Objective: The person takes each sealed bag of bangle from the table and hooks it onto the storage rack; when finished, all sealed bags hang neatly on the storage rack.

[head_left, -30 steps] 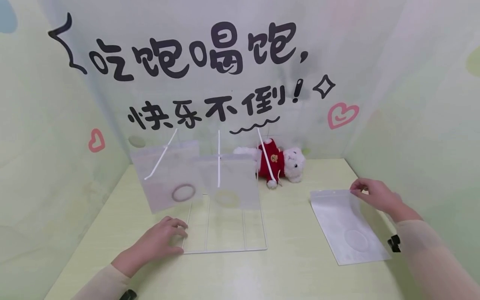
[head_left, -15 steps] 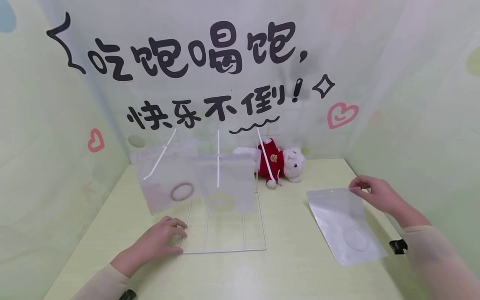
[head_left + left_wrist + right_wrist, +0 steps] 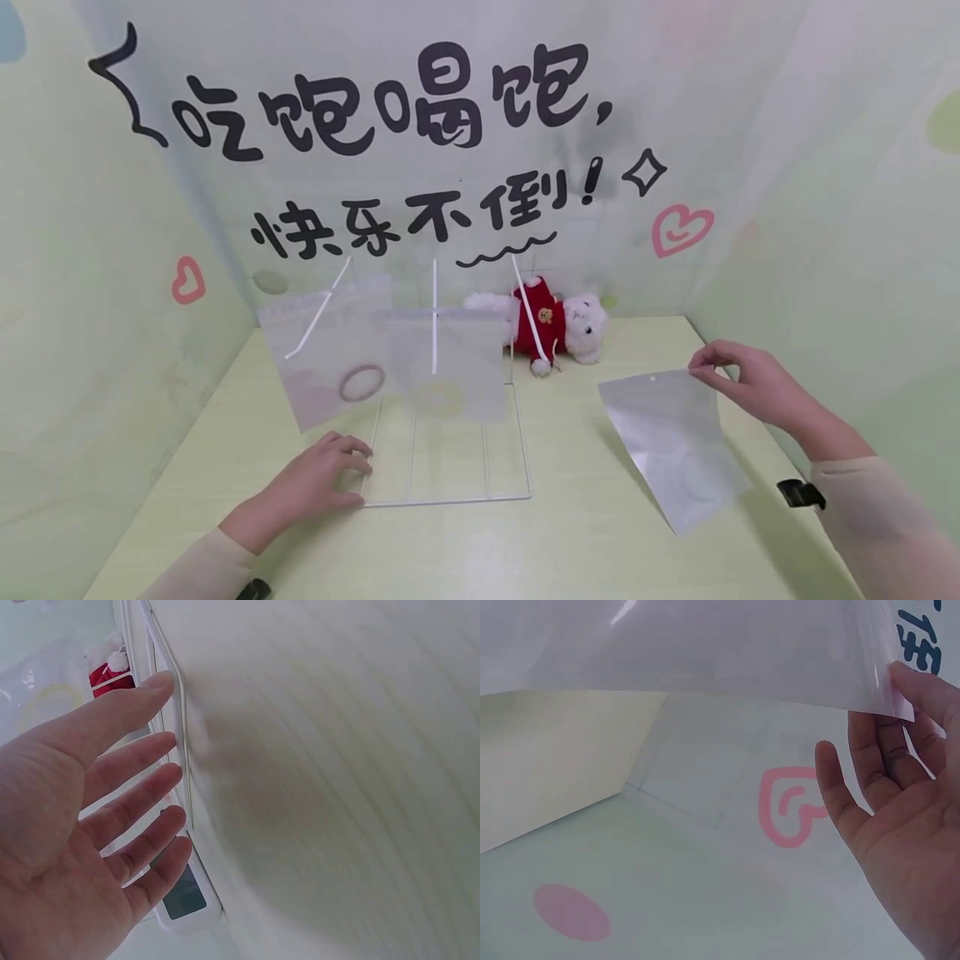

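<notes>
My right hand [image 3: 757, 396] pinches the top right corner of a translucent plastic zip bag [image 3: 671, 450] between thumb and fingers. The bag slants down over the table, with a small hole in its top edge and a faint round outline low inside. At the front left corner of a white wire rack [image 3: 450, 502], my left hand [image 3: 322, 475] touches the base wire; the left wrist view shows its fingers [image 3: 142, 784] spread and nearly straight. Two similar bags hang from the rack's hooks: a left bag [image 3: 315, 396] with a purplish ring and a middle bag [image 3: 472, 358] with a yellowish ring.
The rack's right hook [image 3: 531, 312] carries no bag. Behind it a white plush toy [image 3: 585, 325] in a red top lies on its side against the printed back curtain [image 3: 465, 200]. A white-edged thing with a dark panel [image 3: 184, 896] shows past the left fingers.
My right hand has raised the bag's top edge slightly and drawn it a little left; the bag now bends more and its lower part tilts up. The left hand stays at the rack.
</notes>
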Demonstrator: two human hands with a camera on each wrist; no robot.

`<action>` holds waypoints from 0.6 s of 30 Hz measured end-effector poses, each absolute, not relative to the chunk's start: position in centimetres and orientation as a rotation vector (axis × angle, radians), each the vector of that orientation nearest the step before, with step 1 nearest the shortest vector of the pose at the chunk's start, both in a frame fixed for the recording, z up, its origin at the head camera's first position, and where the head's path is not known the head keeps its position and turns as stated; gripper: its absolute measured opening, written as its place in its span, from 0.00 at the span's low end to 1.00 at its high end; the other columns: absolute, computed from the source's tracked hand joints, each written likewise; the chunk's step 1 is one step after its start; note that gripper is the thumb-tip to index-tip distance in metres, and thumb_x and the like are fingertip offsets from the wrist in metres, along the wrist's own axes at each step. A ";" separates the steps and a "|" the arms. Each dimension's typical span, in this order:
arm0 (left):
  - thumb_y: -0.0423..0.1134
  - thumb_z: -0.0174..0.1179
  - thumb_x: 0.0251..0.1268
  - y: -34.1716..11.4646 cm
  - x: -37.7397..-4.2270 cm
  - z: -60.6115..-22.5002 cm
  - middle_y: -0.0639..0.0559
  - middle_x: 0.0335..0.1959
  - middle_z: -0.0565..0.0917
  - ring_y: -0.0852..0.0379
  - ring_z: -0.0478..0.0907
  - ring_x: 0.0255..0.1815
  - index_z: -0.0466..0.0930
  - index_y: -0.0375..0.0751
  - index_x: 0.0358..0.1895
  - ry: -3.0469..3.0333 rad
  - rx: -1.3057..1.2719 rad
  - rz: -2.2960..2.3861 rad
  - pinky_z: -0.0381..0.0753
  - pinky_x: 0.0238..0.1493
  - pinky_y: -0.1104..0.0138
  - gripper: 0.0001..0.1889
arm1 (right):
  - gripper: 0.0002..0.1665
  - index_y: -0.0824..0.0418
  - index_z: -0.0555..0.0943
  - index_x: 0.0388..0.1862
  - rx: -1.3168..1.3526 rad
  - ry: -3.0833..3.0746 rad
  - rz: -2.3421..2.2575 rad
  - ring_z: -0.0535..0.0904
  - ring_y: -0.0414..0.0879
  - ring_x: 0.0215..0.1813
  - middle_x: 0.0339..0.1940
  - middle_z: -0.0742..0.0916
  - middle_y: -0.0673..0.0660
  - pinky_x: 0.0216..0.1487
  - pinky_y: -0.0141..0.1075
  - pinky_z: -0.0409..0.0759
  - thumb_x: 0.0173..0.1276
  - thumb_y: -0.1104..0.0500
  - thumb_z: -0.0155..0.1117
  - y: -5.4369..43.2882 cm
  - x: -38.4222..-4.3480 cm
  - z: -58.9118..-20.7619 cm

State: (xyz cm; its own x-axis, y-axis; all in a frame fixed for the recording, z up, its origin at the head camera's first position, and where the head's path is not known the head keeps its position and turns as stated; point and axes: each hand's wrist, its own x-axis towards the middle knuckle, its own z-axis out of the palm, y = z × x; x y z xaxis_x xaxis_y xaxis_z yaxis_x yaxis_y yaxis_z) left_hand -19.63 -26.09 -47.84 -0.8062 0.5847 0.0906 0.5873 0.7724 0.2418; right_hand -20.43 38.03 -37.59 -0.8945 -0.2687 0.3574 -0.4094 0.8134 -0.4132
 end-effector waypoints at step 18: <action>0.46 0.81 0.44 -26.2 -19.9 -48.3 0.54 0.57 0.85 0.49 0.78 0.56 0.90 0.52 0.44 -2.953 -0.965 -0.424 0.85 0.56 0.50 0.19 | 0.21 0.51 0.83 0.41 0.693 -2.511 0.769 0.77 0.28 0.43 0.36 0.86 0.45 0.46 0.15 0.72 0.60 0.75 0.73 33.5 -18.3 -34.2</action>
